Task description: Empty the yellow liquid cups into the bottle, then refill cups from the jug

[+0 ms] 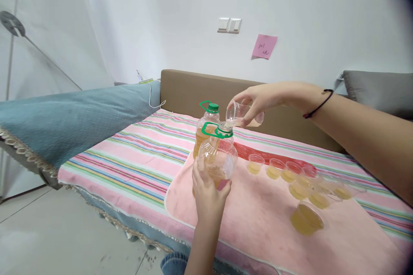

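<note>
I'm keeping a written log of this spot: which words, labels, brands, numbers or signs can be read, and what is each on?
"301": handwritten on the pink sticky note on the wall.
Second line of that note: handwritten marks, too unclear to read.
Front bottle, rear bottle and clear plastic cups: no readable text.
</note>
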Available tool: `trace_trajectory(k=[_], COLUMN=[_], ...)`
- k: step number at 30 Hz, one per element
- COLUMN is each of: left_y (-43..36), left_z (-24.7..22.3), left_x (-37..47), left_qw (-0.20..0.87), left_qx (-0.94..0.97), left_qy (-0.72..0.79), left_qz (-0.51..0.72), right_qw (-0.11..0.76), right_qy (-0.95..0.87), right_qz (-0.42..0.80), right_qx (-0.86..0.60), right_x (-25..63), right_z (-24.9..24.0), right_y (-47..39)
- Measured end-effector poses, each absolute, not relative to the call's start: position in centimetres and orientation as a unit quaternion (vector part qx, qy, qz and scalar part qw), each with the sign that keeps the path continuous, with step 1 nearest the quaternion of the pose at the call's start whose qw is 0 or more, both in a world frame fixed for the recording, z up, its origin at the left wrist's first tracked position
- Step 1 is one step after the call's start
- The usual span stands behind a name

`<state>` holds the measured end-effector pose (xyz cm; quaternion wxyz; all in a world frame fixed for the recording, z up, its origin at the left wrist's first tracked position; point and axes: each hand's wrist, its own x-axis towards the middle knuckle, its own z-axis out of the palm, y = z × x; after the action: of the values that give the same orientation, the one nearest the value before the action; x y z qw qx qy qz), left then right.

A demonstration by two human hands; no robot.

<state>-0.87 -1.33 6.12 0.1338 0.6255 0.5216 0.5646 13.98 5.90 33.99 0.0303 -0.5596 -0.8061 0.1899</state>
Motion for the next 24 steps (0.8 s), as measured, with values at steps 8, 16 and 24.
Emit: trace_trajectory(k=[8,16,24], left_y=[-1.4,-1.6,-1.4], left_z=[6.3,6.3,6.4], left_x=[-0.8,-1.0,-1.0], left_qw=[0.132,0.139,0.144], left_qx=[0.621,0.630,0.628], left_qy=[0.523,0.531,0.526], left_qz=[0.568,0.549,0.554], right_qw=[-0.001,0.020,-0.035], right_qy=[-0.850,-0.887,-0.921], right_qz=[0.111,0.002,-0.256], right_qx=[-0.514,-0.460,-0.292], right_x=[13.5,11.4,9.8], right_z=[35.0,35.2,33.0], right_y=[8.4,8.6,3.8])
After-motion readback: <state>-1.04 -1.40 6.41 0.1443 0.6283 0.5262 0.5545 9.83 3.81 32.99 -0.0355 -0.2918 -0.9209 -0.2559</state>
